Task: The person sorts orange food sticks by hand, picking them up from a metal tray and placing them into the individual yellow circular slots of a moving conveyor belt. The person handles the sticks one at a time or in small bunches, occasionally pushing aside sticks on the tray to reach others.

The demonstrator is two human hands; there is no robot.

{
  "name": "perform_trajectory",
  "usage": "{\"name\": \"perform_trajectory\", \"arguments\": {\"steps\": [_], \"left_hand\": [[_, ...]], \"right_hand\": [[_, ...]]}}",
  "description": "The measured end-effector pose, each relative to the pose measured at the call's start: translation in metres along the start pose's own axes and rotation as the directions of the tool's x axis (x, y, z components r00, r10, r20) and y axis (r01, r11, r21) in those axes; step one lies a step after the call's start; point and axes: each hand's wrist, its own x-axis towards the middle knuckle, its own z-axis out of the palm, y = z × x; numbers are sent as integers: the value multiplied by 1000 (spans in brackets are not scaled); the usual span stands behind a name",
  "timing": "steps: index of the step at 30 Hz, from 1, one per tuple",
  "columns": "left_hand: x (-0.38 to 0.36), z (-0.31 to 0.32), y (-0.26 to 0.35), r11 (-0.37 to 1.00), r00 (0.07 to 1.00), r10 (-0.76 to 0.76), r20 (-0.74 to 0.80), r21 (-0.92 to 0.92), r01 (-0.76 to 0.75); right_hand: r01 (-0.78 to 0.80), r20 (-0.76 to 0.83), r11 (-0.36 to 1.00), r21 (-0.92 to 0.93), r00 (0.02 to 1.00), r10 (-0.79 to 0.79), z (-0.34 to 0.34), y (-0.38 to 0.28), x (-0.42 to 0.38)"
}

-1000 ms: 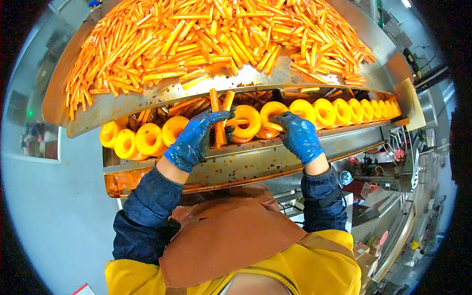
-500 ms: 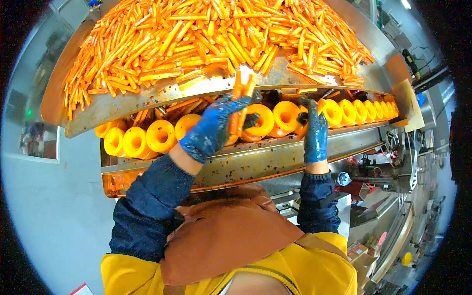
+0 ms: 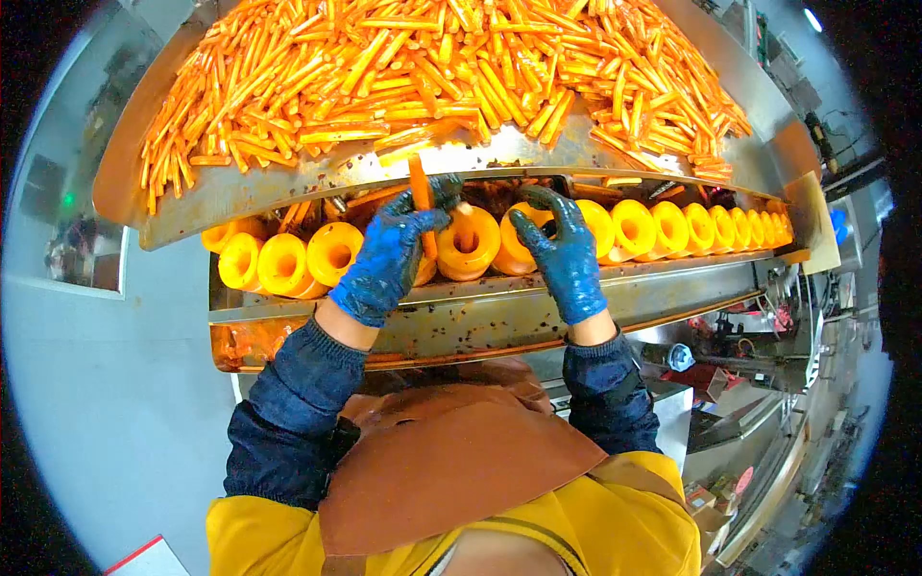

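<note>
Both hands wear wet blue gloves. My left hand (image 3: 396, 252) is closed around an orange stick (image 3: 421, 192) that stands nearly upright, above the row of yellow cups. Just right of its fingers is a yellow cup (image 3: 469, 242) with a round hole. My right hand (image 3: 567, 254) reaches over another yellow cup (image 3: 519, 240), thumb and fingers curved apart around its opening; I make out nothing held in it. More round yellow cups (image 3: 634, 228) run to the right in a line, and several sit to the left (image 3: 334, 252).
Behind the cups, a sloped metal tray (image 3: 279, 197) bears a large heap of orange sticks (image 3: 384, 77). A metal ledge (image 3: 499, 312) with dark specks runs along the near side. A cardboard piece (image 3: 812, 226) stands at the right end.
My left hand has drawn back slightly and shows fewer sticks than before. My right hand has shifted left, onto a cup, and its fingers have curved. The whole view has shifted slightly.
</note>
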Motion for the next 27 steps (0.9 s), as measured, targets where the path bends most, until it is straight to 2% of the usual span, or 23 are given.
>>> {"name": "perform_trajectory", "arguments": {"steps": [1,3,4,5,7,9,11,12,13,15,17,19,20,21,23,24,26,27], "left_hand": [[0,-1,5,1000,1000,3,-4,-6,-3],[1,-9,12,988,982,146,-117,-30,-151],[-3,-15,14,975,974,200,-110,116,-187],[-8,-21,14,975,972,204,-115,116,-191],[-16,-30,9,921,993,46,-113,389,2],[-18,-35,3,922,994,87,-71,383,-54],[-23,-40,2,937,996,79,-34,345,-62],[-23,-44,6,906,996,89,-23,418,-72],[-23,-44,9,906,996,93,-13,416,-79],[-22,-43,17,877,970,240,-21,432,-208],[-19,-43,35,836,965,262,-4,501,-225],[-12,-48,47,723,931,358,70,610,-324],[-8,-49,58,572,911,392,126,743,-348],[-1,-49,64,374,845,489,214,824,-425],[11,-41,79,181,824,483,296,887,-425],[22,-39,80,175,823,484,296,890,-422],[48,-34,77,-163,720,454,525,843,-513],[60,-25,77,-163,724,450,523,845,-509]], "right_hand": [[5,6,1000,-4,1000,-5,-4,0,-1],[-20,3,997,71,1000,20,-12,-5,-5],[-37,9,996,78,999,36,-16,-7,-7],[-33,13,996,79,999,32,-18,-4,-9],[40,-24,998,41,999,-39,-20,4,-12],[4,-16,999,38,1000,-3,-26,7,-13],[48,12,999,-2,999,-48,-34,10,-16],[24,18,999,38,1000,-24,-42,3,-16],[26,9,999,32,1000,-27,-48,4,-14],[71,16,997,-39,997,-70,-67,11,-7],[128,-41,983,-131,990,-135,-91,14,12],[233,-99,935,-267,958,-267,-116,32,40],[236,-118,908,-345,949,-291,-128,49,55],[179,-57,847,-500,969,-239,-141,50,69],[227,25,582,-781,942,-334,-154,82,102],[239,92,548,-802,955,-281,-157,80,117],[294,229,433,-852,953,-197,-154,86,145],[364,293,380,-851,928,-232,-146,80,150]]}}
